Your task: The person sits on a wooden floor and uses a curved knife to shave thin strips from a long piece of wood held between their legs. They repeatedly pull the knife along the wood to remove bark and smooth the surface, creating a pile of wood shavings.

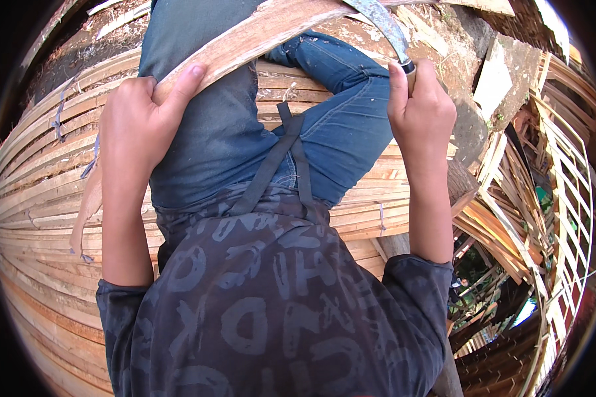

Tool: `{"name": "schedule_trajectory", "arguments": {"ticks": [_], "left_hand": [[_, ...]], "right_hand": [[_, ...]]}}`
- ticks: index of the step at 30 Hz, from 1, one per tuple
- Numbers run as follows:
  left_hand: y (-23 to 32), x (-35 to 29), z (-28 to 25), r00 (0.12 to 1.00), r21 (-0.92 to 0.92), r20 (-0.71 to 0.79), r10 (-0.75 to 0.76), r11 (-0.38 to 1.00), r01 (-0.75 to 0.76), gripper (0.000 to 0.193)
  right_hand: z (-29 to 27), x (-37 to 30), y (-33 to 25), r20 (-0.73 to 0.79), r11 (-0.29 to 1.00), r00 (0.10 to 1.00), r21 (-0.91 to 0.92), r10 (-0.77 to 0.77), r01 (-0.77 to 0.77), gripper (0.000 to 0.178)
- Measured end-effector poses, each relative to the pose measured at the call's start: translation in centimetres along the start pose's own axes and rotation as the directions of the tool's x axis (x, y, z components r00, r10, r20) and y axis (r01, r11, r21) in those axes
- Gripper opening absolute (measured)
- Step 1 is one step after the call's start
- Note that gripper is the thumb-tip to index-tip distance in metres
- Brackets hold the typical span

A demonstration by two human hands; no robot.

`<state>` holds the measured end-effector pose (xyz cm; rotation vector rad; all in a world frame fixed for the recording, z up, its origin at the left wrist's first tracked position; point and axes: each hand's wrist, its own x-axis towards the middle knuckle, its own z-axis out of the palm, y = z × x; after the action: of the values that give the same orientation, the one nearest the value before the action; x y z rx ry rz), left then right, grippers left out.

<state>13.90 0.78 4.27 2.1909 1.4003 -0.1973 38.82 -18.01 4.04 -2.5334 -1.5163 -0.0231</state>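
My left hand [139, 116] is closed round the near end of a long, curved-looking wooden board [251, 38], thumb lying along its upper face. The board slants across my left thigh toward the top right. In my right hand [422, 109] is a sickle [385, 28], gripped by its handle. Its worn, bent blade rises up and to the left and reaches the board's far part at the top edge of the view. Whether the cutting edge touches the wood I cannot tell.
Bundled wooden slats [53, 198] tied with thin strips lie under and left of me. My jeans-clad legs [351, 92] are bent ahead. To the right are a log end [460, 188], a grey stone [467, 126], and a heap of split strips [493, 231]. Shavings litter the ground.
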Motion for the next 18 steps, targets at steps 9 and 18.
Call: {"name": "schedule_trajectory", "arguments": {"ticks": [9, 18], "left_hand": [[1.1, 0.0, -0.3, 1.000, 0.073, 0.008, 0.025, 0.997, -0.026, 0.085], [0.6, -0.1, -0.2, 0.998, 0.036, 0.037, -0.042, 0.999, 0.041, 0.083]], "right_hand": [[0.3, 1.4, 7.8, -0.035, 0.971, 0.998, -0.231, 0.060, -0.067, 0.033], [-0.9, 1.0, 3.3, -0.004, 0.983, 0.992, -0.138, 0.125, -0.124, 0.033]]}}
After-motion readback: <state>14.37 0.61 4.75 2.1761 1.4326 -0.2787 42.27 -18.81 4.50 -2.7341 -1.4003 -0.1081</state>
